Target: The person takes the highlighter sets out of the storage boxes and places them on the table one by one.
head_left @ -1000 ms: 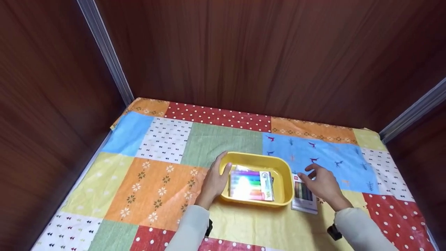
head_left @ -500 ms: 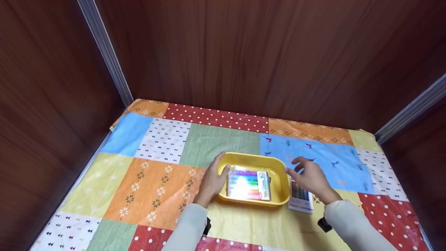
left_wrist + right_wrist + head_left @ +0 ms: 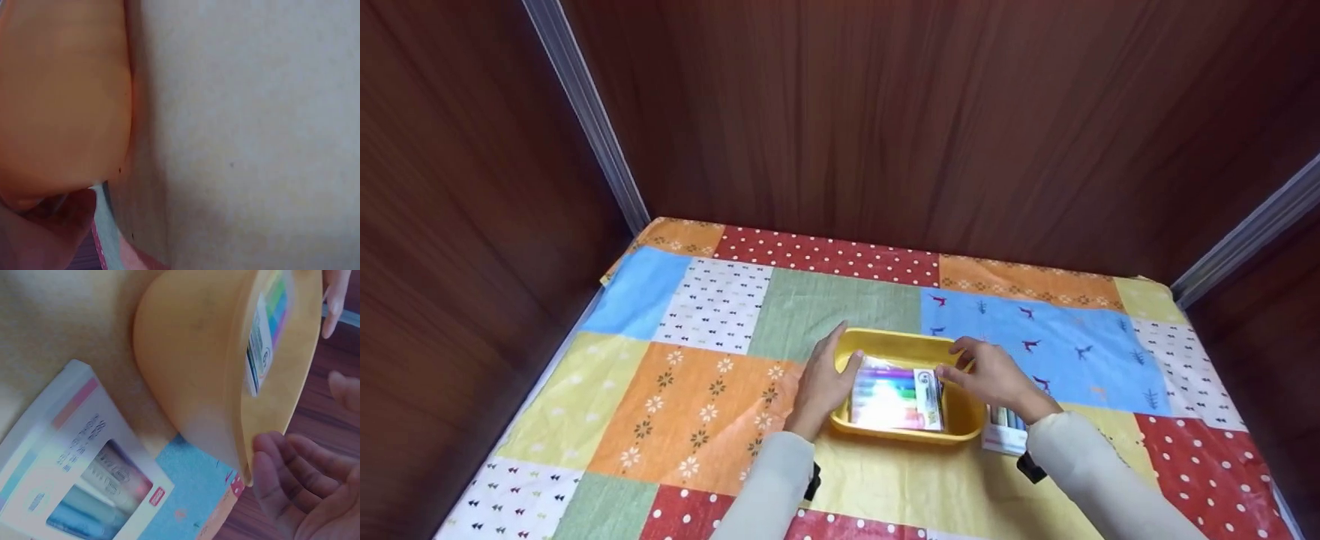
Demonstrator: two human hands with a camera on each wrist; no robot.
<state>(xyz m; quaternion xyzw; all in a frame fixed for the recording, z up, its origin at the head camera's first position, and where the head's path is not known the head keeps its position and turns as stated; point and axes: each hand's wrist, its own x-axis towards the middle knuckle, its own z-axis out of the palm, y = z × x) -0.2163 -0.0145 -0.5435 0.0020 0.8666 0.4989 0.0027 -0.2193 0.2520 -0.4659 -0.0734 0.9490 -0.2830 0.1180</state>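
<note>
Your left hand (image 3: 821, 386) holds the yellow bin (image 3: 900, 343), thumb inside; your right hand (image 3: 990, 375), loosely curled and empty, is over its opposite rim, the colourful pack (image 3: 885, 397) inside between them, the white box (image 3: 1003, 438) below your right wrist

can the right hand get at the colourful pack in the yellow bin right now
Likely yes: the right hand is empty, at the right end of the open yellow bin, and nothing visible lies on the colourful pack. The left hand is at the opposite end, leaving that side free.
</note>
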